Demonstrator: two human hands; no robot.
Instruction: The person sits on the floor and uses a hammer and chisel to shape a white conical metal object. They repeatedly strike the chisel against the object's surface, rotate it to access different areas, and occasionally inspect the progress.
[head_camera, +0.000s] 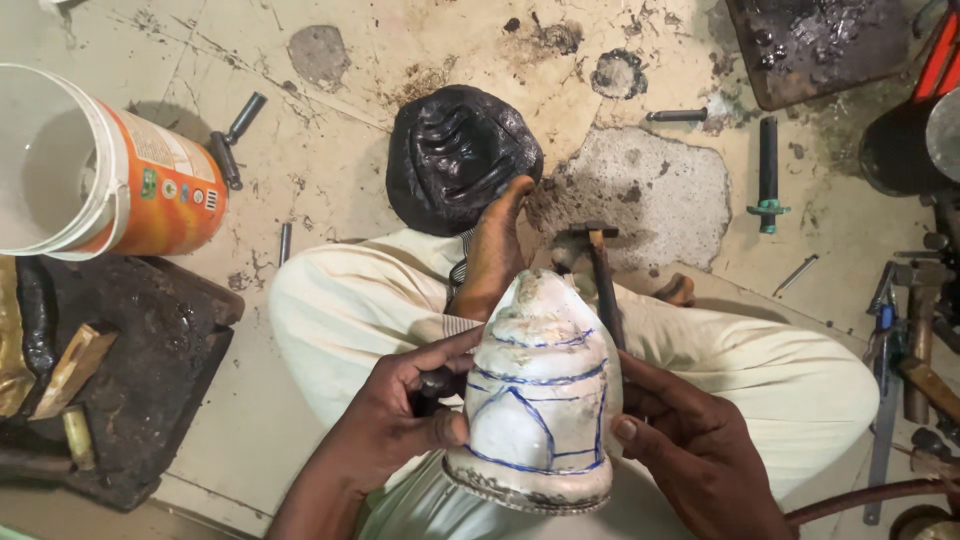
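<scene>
A bell-shaped white-coated metal piece (540, 395) with blue pen lines drawn on it is held up over my lap. My left hand (405, 415) grips its left side, thumb on the front, and also seems to hold a small dark tool against the palm. My right hand (690, 440) clasps the right side, thumb pressed on the surface. A hammer (598, 270) lies on my right leg just behind the piece. My bare foot (493, 250) rests ahead, touching a black pitch-covered dome (460, 155) on the floor.
An orange and white plastic bucket (95, 165) lies at the left. A dark pitch board (130, 370) with wood scraps sits at lower left. Steel punches (768, 165) lie scattered on the stained floor; more hammers and tools (915, 350) are at the right.
</scene>
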